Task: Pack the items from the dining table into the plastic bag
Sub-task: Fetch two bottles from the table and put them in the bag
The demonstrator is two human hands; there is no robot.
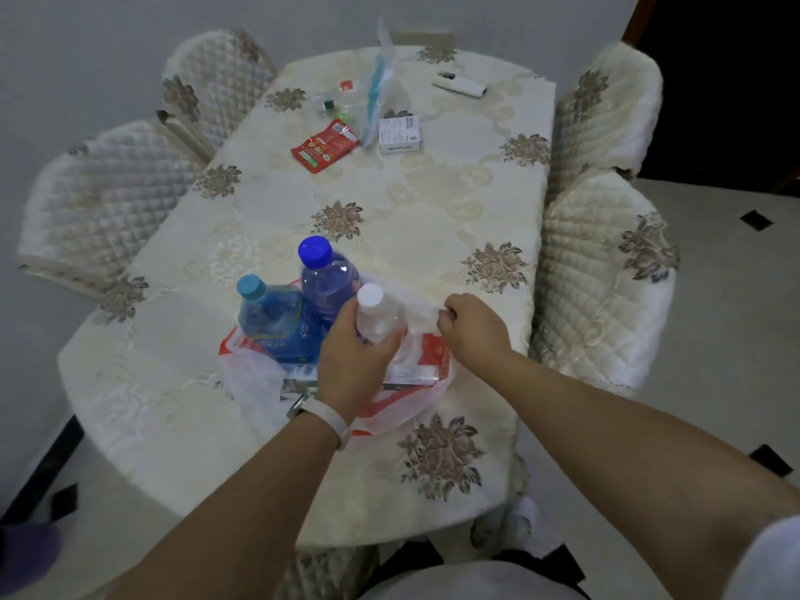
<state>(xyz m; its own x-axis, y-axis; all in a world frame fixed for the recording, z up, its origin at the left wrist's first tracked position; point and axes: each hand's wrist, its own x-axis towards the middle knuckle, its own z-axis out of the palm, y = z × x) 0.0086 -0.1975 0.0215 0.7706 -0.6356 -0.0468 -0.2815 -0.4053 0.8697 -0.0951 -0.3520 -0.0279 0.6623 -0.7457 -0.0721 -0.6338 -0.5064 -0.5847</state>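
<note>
Left hand (350, 357): curled round the white-capped bottle (379, 316), holding it upright at the bag's mouth.
Right hand (469, 326): pinched the plastic bag (255, 378) by its rim at 3 o'clock of that bottle, with the rim raised.
Bag: sat at the dining table's (389, 236) 6 o'clock end; a blue-capped bottle (327, 279) and a teal-capped bottle (270, 316) stood in it, at 10 o'clock of the held one.
Unpacked: red sachet (325, 145), white box (399, 134) and clear pouch (379, 86) near 12 o'clock; white device (459, 85) at 1 o'clock.
Risk: the crowded upright bottles would likely topple if the incoming one nudged them.
Risk: the thin rim could slip from the pinch, and the mouth would collapse.
Risk: the far items demanded a long reach, which might drag the loaded bag.
</note>
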